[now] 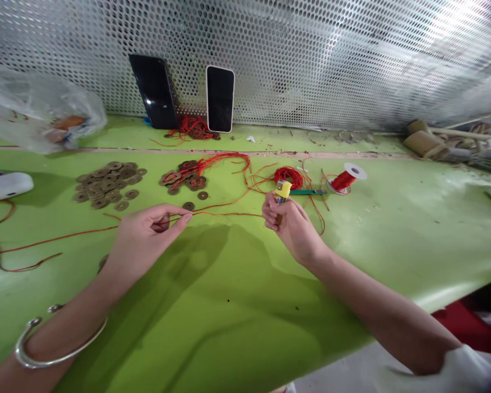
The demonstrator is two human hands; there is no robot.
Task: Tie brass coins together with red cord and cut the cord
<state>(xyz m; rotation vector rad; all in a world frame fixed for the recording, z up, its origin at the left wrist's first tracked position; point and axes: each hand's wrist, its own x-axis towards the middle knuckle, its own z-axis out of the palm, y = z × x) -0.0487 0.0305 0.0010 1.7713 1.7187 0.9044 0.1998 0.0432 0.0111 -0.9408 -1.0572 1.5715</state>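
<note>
My left hand (151,232) pinches a thin red cord (225,214) between thumb and forefinger, above the green tabletop. From there the cord runs right toward my right hand (288,218), which is closed around a yellow lighter (283,190) held upright. Whether the right fingers also grip the cord I cannot tell. Just beyond my left fingertips lies a single round coin with a hole (188,206). Farther off is a cluster of such coins tied with red cord (184,177). A coil of red cord (288,177) sits behind the lighter, beside a green-handled tool (309,192).
A heap of loose coins (108,183) lies at left, near a white rounded case (8,185) and a clear plastic bag (41,109). Two phones (220,99) lean on the perforated metal panel (294,60). A spool of red cord (344,179) stands at right.
</note>
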